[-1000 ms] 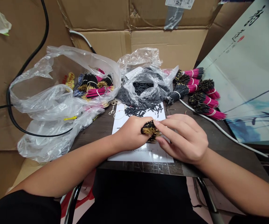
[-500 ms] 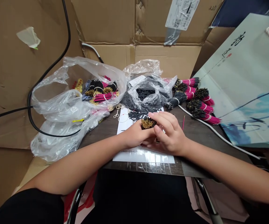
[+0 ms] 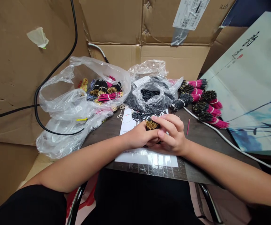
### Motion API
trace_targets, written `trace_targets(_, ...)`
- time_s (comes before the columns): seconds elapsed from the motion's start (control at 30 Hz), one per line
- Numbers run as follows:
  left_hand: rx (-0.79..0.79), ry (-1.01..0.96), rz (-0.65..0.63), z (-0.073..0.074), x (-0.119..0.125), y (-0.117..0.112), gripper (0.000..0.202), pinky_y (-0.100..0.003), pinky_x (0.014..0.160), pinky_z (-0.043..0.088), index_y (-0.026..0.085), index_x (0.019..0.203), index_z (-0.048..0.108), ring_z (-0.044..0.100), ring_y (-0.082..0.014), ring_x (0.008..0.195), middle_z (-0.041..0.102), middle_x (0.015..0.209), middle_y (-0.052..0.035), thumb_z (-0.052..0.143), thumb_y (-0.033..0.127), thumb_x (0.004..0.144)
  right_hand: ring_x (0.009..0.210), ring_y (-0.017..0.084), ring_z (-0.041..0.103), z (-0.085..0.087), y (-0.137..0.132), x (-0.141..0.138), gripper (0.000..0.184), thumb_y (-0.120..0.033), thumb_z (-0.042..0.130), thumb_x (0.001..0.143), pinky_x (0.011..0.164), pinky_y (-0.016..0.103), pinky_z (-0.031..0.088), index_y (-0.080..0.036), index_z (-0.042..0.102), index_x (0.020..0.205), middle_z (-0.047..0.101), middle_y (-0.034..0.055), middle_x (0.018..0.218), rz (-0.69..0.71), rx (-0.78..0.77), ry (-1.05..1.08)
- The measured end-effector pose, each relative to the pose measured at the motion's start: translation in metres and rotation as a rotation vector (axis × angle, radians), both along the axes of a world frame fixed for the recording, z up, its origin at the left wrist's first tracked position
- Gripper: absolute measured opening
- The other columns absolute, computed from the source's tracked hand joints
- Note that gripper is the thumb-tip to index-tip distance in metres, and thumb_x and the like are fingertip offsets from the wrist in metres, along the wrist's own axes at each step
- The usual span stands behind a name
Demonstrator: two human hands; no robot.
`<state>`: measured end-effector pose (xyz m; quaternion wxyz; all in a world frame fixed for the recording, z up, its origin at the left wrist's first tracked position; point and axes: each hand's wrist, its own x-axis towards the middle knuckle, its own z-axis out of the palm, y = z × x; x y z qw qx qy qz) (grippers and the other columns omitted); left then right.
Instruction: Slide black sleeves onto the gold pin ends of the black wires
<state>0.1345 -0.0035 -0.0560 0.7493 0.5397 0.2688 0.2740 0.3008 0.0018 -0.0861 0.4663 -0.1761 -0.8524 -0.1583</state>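
Note:
Both hands meet over the front of the table around a bundle of black wires with gold-coloured tips [image 3: 152,124]. My left hand [image 3: 140,135] is wrapped around the bundle, its thumb lying across the near side. My right hand [image 3: 174,132] closes on it from the right, with fingertips against the tip end and the thumb close to the left thumb. Most of the bundle's length is hidden by the hands. Beneath them lies a printed white sheet [image 3: 149,158]. Loose short black pieces [image 3: 139,116] are scattered just beyond the hands.
A clear bag of black pieces [image 3: 150,95] stands behind the hands. At left, another plastic bag [image 3: 62,109] holds pink and black bundles [image 3: 108,97]. Several tied bundles [image 3: 212,109] lie at right beside a white cable [image 3: 231,141] and a paper bag [image 3: 255,78]. Cardboard walls [image 3: 114,22] enclose the table.
The whole view has shifted slightly, so the surroundings appear farther right. My right fingers have moved a little over the bundle's tips, and both hands still hold it.

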Motion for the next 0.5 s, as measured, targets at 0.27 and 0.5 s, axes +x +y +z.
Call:
trace_targets(0.27,0.129,0.109,0.002,0.0055,-0.0024,-0.0001,0.034,-0.020,0.047,0.035,0.012,0.064,0.046,0.042,-0.0055,0.052,0.044,0.056,0.0014,0.060,0.037,0.081,0.120,0.022,0.044,-0.0024,-0.0003,0.0000,0.057,-0.032,0.072,0.072,0.094,0.051,0.050,-0.038,0.040,0.120,0.044,0.0053,0.138,0.009,0.009,-0.004)
trace_targets(0.5,0.172,0.152,0.036,0.0009,-0.0010,0.0006,0.023,-0.020,0.054,0.043,0.011,0.065,0.050,0.050,-0.0076,0.060,0.051,0.061,-0.0008,0.059,0.027,0.080,0.122,0.021,0.046,0.0015,-0.0010,0.0001,0.053,-0.034,0.070,0.075,0.097,0.052,0.049,-0.038,0.042,0.119,0.047,0.0041,0.135,0.002,0.009,-0.053)
